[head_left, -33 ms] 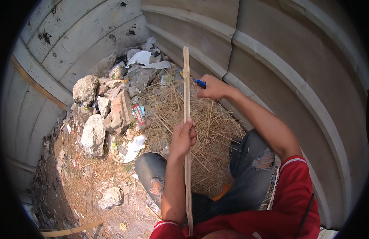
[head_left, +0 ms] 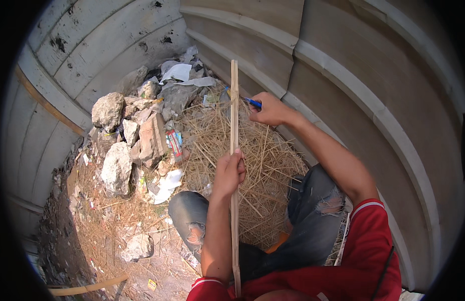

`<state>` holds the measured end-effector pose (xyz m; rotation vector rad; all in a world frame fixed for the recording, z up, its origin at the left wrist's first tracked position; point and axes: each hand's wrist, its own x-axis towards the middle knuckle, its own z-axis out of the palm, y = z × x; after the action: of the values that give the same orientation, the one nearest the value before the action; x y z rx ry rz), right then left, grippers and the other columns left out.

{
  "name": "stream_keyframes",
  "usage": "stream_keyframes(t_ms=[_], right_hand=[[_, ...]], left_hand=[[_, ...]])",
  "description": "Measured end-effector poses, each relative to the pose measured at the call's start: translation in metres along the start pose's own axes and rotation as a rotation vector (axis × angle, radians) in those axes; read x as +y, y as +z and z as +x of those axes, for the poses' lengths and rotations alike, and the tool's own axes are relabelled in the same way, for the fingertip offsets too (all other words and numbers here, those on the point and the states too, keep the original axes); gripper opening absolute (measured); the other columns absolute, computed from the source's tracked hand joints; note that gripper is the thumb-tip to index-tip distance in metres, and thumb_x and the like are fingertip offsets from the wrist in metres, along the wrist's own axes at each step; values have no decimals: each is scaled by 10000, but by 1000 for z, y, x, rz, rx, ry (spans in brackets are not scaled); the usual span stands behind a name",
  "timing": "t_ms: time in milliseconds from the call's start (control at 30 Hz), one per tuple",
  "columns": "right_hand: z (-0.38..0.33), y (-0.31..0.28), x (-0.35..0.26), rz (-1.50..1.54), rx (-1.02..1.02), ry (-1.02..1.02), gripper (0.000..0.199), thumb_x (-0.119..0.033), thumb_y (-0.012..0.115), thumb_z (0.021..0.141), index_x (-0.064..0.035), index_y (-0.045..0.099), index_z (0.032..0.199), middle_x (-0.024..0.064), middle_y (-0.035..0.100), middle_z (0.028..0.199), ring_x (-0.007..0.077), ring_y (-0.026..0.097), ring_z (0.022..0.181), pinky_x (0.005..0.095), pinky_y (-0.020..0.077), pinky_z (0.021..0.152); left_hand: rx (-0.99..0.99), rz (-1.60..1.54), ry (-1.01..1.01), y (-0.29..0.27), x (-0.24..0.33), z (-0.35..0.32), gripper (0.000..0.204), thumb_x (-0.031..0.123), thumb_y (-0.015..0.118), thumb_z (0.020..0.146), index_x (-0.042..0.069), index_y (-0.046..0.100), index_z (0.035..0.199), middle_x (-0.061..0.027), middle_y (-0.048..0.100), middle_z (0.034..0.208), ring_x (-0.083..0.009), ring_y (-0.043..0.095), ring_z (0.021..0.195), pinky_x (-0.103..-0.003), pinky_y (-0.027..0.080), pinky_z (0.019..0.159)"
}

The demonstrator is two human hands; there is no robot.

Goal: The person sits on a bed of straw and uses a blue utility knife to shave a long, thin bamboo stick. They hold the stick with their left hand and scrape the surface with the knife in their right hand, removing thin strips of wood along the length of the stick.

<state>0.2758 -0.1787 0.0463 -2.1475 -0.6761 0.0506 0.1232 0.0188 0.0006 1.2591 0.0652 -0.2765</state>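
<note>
A long, pale split-bamboo strip [head_left: 235, 118] runs upright through the middle of the view, from beyond my hands down to my body. My left hand [head_left: 229, 171] is wrapped around it at about mid-length, thumb on top. Farther along, just right of the strip's upper part, my right hand [head_left: 269, 109] is closed on a slim blue-handled tool [head_left: 254, 103]. The tool points left at the strip near a node; its tip is too small to make out, and I cannot tell whether it touches. Below the strip lies a heap of straw-coloured shavings [head_left: 265, 165].
Rocks and broken brick [head_left: 153, 140] are piled left of the shavings, with plastic scraps [head_left: 179, 72] behind. A ribbed metal wall [head_left: 353, 75] curves close along my right side; a pale panel wall [head_left: 112, 45] stands at the far left. Another bamboo strip [head_left: 92, 288] lies at lower left.
The blue-handled tool has turned slightly in my right hand, so more of its front end shows toward the strip. My left hand keeps its hold at the same spot.
</note>
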Motion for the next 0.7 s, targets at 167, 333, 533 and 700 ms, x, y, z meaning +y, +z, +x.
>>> stream_keyframes(t_ms=[167,333,533,700], right_hand=[[-9,-10,-27,-188,340,-231,191,-230,784,758,-126,723,907,72,636,772,230,645,663,378,505,640],[-10,-18,-2,-471,299,-379,154,-175,756,833,-166,739,986,72,668,1006,294,687,821,425,528,693],[-8,-12,21,129,379,-358,122,-197,718,909,-78,699,924,43,637,846,192,594,671,353,498,660],[-16,-38,29,835,219,36,247,-274,658,982,-36,679,920,2,637,772,117,557,710,279,467,709]], left_hand=[[53,122,-6,6,-7,4,283,300,458,1077,93,532,899,60,352,563,-59,312,428,-246,234,406],[18,149,-26,17,-19,6,283,306,456,1079,86,522,915,58,347,563,-60,302,427,-250,228,406],[-110,63,-56,23,-24,5,293,321,444,1084,80,507,929,54,326,574,-66,280,428,-254,231,404],[-150,79,-117,32,-29,9,310,319,431,1092,76,500,912,39,351,579,-80,319,440,-251,252,417]])
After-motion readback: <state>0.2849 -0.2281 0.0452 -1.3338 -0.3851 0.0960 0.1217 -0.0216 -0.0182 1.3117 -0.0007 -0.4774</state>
